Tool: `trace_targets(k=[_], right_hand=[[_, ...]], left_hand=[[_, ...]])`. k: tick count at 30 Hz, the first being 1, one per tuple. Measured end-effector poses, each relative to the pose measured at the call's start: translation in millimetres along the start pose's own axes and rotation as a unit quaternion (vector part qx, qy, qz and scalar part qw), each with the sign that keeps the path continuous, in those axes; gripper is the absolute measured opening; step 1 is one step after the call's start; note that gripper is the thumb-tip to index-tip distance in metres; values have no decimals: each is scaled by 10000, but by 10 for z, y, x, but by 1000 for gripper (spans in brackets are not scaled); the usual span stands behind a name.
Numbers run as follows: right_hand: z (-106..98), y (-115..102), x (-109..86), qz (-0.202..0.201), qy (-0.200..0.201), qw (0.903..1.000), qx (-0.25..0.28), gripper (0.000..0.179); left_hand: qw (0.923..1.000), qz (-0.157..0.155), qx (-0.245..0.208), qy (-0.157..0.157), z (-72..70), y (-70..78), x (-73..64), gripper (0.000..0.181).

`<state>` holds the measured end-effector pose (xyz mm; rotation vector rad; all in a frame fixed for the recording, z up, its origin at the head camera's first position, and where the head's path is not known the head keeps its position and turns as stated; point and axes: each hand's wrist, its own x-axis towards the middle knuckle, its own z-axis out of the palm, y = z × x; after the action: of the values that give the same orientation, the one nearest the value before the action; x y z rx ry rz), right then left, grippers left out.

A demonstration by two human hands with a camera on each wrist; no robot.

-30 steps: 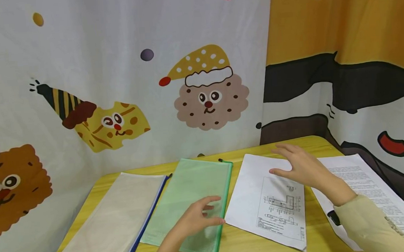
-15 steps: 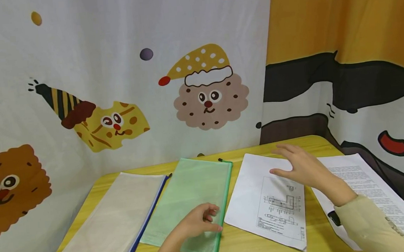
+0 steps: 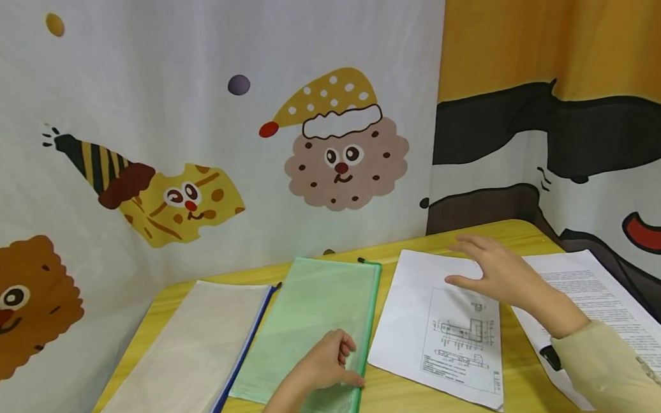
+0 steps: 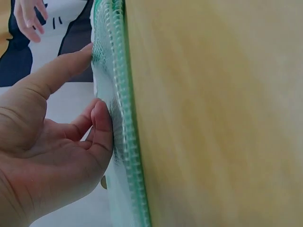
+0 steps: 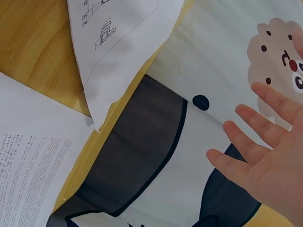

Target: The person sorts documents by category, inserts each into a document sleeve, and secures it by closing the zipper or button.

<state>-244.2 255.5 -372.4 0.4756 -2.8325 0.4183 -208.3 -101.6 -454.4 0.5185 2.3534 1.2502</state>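
The green zip folder (image 3: 309,307) lay flat on the yellow table (image 3: 527,381), at nine o'clock from the drawing sheet (image 3: 437,330). It seemed light, floppy, rather slippery; its zipped edge (image 3: 371,319), at three o'clock, looked the firmest hold. The left hand (image 3: 325,362) kept thumb and fingers apart there, contact unclear; the right hand (image 3: 499,273) gripped nothing, fingers spread.

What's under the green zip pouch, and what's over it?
The green zip pouch lies on the yellow table, which shows along its edges; anything else directly beneath is covered. The left hand is over its near right part, hiding that patch.
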Motion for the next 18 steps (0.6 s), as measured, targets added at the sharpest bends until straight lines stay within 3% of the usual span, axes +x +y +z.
trace_targets(k=[11,18], right_hand=[[-61,60,-73,139,-17,9999,-46,78],[-154,169,-174,360,-38,9993,24,77]], left_hand=[[9970,-195,-738,-159,-62,-29,-28,42],[9925,-140,-1173,-302,-104,-66,-48,35]])
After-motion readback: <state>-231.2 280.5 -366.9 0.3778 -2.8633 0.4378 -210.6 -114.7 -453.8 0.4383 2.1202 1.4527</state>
